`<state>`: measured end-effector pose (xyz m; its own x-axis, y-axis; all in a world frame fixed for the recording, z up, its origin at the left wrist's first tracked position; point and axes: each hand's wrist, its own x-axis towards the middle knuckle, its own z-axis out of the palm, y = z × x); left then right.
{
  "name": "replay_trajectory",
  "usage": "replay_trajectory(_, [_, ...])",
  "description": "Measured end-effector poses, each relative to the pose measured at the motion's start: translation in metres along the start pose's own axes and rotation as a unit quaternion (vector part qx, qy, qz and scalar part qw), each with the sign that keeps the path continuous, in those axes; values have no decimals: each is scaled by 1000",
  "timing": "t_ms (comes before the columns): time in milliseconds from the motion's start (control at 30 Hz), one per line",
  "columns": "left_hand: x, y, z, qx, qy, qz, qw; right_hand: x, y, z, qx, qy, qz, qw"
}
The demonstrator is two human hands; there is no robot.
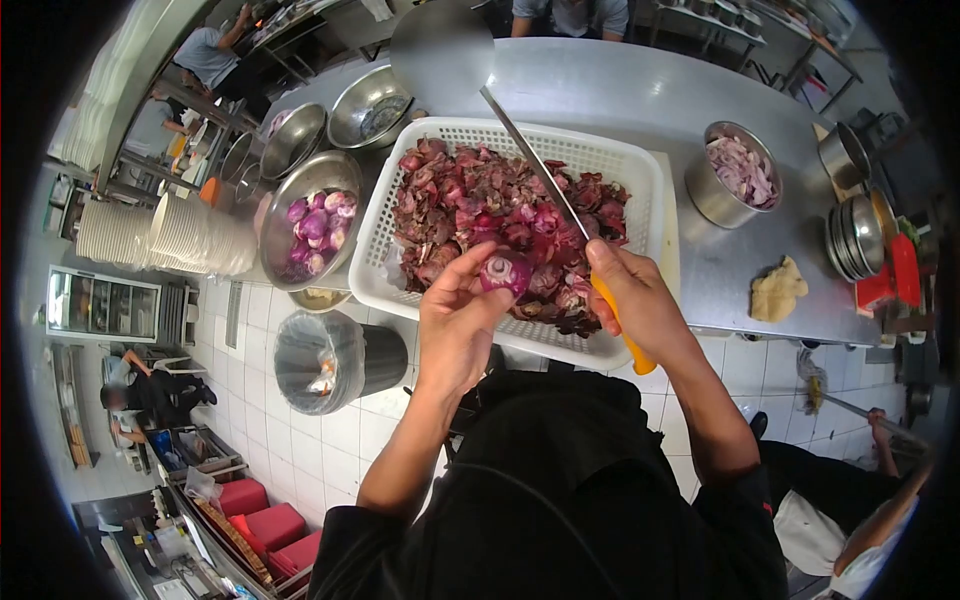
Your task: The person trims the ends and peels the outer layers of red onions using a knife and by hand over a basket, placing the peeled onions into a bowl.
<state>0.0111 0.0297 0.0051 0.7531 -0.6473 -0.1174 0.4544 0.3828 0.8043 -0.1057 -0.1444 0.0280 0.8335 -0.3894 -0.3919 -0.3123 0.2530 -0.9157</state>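
Left hand point(458, 325), fingers curled, pinches a purple onion point(506, 275) above the white basket point(645, 180), presumably so loose skins point(430, 210) land inside; pale end faces upward. Right hand point(635, 295) wraps the yellow handle point(622, 325), probably for control; knife point(540, 168) long axis slants away, tip forward-left.

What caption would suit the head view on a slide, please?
Left hand holding a red onion, right hand a yellow-handled knife, over a white basket of onion skins.

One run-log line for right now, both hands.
left hand: holds red onion | right hand: holds knife by yellow handle | in front: white basket, onion skins | beside basket: metal bowl, onions
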Motion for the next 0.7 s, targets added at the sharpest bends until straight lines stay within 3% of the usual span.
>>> replay_trajectory(100, [8,2,-2,-95,-15,-45,994,-2,-3,1,-10,2,22,1000])
replay_trajectory(200, [13,-1,-7,-104,-13,-84,991,-5,-3,3,-16,-2,4,1000])
replay_trajectory(433, [13,-4,-6,-48,1,-70,996,-15,-6,1,-34,-15,-31,999])
replay_trajectory(633, [8,-3,1,8,6,-36,999,-8,-6,-8,-32,-48,65,996])
replay_trajectory(700, [7,-6,4,50,20,-22,998,-13,-2,-4,-18,-52,20,998])
